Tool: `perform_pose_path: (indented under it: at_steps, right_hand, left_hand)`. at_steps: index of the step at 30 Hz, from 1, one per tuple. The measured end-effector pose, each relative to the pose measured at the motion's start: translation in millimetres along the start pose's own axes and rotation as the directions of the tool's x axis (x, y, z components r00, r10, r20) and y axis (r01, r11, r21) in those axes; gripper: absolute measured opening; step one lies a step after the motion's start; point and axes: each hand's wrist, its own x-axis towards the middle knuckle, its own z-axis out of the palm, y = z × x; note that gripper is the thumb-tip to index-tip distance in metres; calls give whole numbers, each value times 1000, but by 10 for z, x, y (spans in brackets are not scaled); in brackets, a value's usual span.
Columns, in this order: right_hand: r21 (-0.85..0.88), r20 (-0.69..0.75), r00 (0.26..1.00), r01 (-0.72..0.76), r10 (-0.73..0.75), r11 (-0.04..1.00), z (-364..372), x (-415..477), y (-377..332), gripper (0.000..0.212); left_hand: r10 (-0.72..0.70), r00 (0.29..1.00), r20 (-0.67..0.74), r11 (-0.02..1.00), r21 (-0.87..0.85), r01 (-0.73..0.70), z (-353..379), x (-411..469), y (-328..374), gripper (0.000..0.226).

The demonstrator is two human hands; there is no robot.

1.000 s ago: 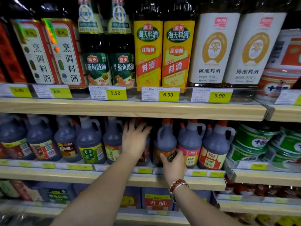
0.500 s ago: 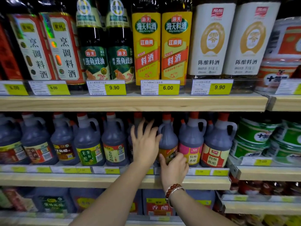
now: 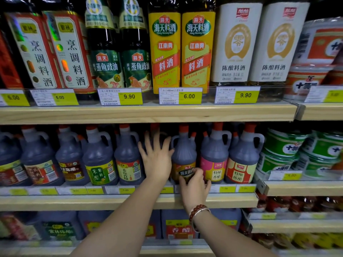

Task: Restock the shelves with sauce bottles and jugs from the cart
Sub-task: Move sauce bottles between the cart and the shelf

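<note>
Dark vinegar jugs with red caps stand in a row on the middle shelf. My left hand lies flat with spread fingers against a jug that it almost wholly hides. Right beside it stands a jug with an orange and black label. My right hand, with a bead bracelet on the wrist, grips the bottom of that jug, thumb on the left and fingers curled over the label. A pink-labelled jug touches it on the right.
The upper shelf carries tall cooking wine and soy sauce bottles behind price tags. Green round tubs fill the middle shelf to the right. Large square jugs stand on the lower shelf. The cart is out of view.
Both hands stay at the same two jugs. My right fingers have curled further round the orange-labelled jug's base. The view has shifted slightly.
</note>
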Motion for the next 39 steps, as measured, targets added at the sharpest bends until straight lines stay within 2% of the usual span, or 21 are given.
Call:
perform_pose_path:
  at_steps: [2,4,9,15,19,22,24,28,29,31,33,35,37,39]
  right_hand:
    - [33,29,999,-41,40,999,-92,29,-28,35]
    - [-7,43,997,-58,58,998,-164,18,-49,32]
    - [-106,30,997,-66,69,992,-312,-115,-158,29]
    - [-123,224,970,-67,94,990,-328,-472,-340,25]
    - [-185,352,928,-55,119,981,-282,-716,-254,19]
    - [-190,469,875,-28,116,981,-245,-944,-86,6]
    - [-155,592,800,-5,97,988,-228,-1097,54,8]
    - [-141,812,580,86,65,986,-185,-1366,291,16]
    - [-136,840,538,77,73,988,-169,-1427,337,21]
    - [-135,897,429,33,108,990,-136,-1569,399,30]
    - [-154,941,306,11,144,988,-76,-1719,434,19]
    - [-167,963,216,3,162,986,-28,-1839,417,27]
    - [-161,983,87,13,159,987,20,-1974,335,37]
    - [-139,990,-22,27,139,990,108,-2149,229,42]
  left_hand:
    - [-31,996,80,999,-6,32,-63,-40,-71,74]
    - [-35,990,135,999,-9,37,-139,-117,-165,84]
    - [-13,982,186,998,-62,25,-354,-260,-445,77]
    - [-118,932,342,989,-46,142,-630,-498,-794,72]
    - [-201,862,466,976,19,217,-725,-871,-967,67]
    - [-276,765,581,955,73,289,-829,-1307,-1067,61]
    - [-352,672,651,925,135,355,-972,-1585,-1094,60]
    - [-554,432,712,792,289,538,-1325,-2177,-1057,65]
    - [-586,382,715,764,331,554,-1420,-2301,-1050,66]
    - [-660,215,720,689,465,556,-1629,-2525,-1029,69]
    - [-722,95,685,625,588,514,-1793,-2730,-1040,70]
    - [-774,57,631,569,652,500,-1902,-2920,-1069,72]
    - [-823,-2,568,487,708,512,-1983,-3107,-1105,72]
    - [-846,-98,524,419,767,487,-2054,-3275,-1144,70]
